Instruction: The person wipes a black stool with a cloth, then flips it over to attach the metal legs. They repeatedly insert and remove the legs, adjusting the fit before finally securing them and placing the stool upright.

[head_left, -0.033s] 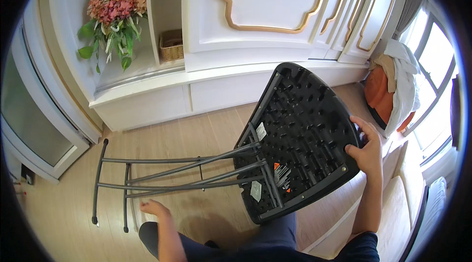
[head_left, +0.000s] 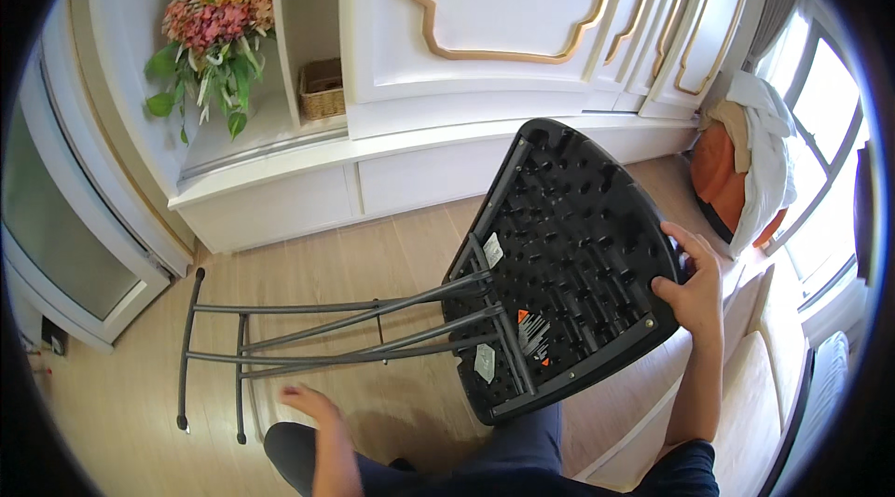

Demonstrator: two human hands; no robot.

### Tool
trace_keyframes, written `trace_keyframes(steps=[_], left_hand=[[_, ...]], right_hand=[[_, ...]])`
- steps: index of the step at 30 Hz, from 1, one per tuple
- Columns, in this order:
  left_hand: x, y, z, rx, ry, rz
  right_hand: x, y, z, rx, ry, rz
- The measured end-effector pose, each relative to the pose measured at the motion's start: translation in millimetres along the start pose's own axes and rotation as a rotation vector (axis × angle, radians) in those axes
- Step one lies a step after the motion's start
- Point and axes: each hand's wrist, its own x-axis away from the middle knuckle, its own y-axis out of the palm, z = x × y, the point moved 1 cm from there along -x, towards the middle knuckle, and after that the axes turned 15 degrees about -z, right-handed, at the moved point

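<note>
A small folding table with a black plastic top (head_left: 578, 245) is tilted so that its dimpled underside faces me. Its grey metal legs (head_left: 326, 308) stretch out to the left, folded out from the top and ending in dark feet. My right hand (head_left: 695, 287) grips the right edge of the top, thumb on the underside and fingers round the rim. Below the legs hovers my left hand (head_left: 312, 404), apart from the table with nothing visible in it; motion blur hides how its fingers are set. The lower corner of the top rests near my thigh.
White cabinets (head_left: 270, 210) with gold trim run along the far side, with flowers (head_left: 219, 17) and a wicker basket (head_left: 322, 91) on open shelves. A glass door (head_left: 70, 245) stands left. At right are an orange seat (head_left: 716, 171) draped with cloth and cream cushions (head_left: 741, 385).
My left hand has shifted slightly to the right and down, away from the legs. The table and my right hand look almost unmoved.
</note>
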Motion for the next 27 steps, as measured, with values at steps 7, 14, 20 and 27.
trace_keyframes(steps=[7, 14, 20, 27], left_hand=[[246.1, 117.7, 182.8, 0.352, -0.564, -1.625], [263.4, 162.5, 209.6, 0.286, -0.785, -1.736], [264.9, 182.0, 211.7, 0.574, -0.486, -1.69], [261.1, 124.5, 364.8, 0.91, -0.496, -1.591]], right_hand=[[4.9, 2.0, -2.4, -0.02, -0.015, 0.04], [4.0, -2.5, 7.5, -0.03, -0.085, 0.125], [6.3, -22.8, 4.9, -0.098, -0.136, 0.141], [-0.2, -113.9, -16.2, -0.035, -0.225, 0.218]])
